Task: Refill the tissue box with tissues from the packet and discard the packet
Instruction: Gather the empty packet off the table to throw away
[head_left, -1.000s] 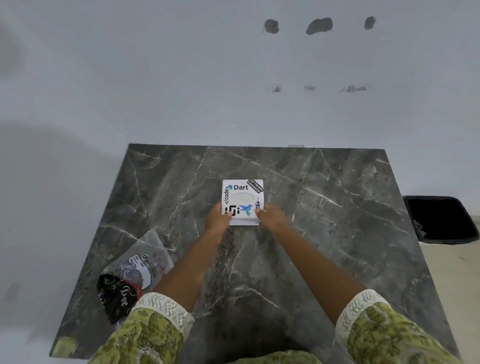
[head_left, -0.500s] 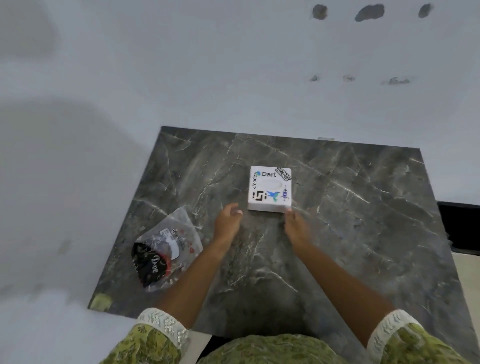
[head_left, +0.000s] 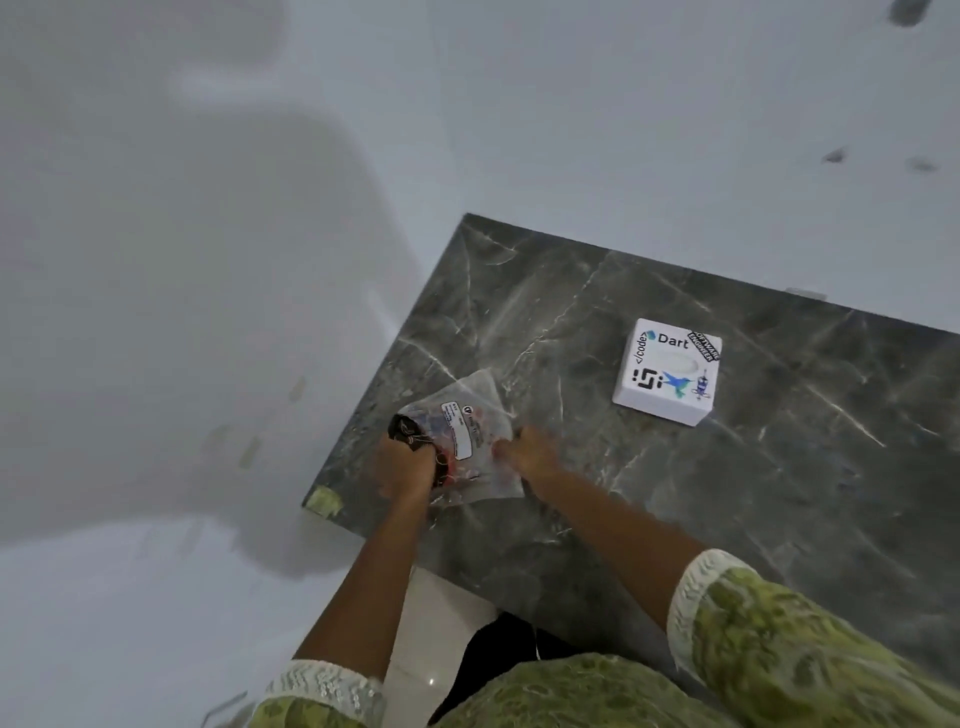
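A clear plastic packet (head_left: 467, 415) with a white label and a black printed end lies near the left edge of the dark marble table (head_left: 779, 493). My left hand (head_left: 405, 467) grips the packet's black end. My right hand (head_left: 524, 452) pinches the packet's right side. The white square tissue box (head_left: 667, 371), covered with stickers, stands alone on the table to the right of both hands, its oval slot facing up.
A grey-white wall runs behind and left of the table. A bit of yellowish tape (head_left: 324, 501) marks the table's near-left corner. Pale floor and something dark (head_left: 498, 654) show below the front edge.
Both hands left the tissue box and moved left to the packet, which they now hold. The view swung left, so the box now appears on the right.
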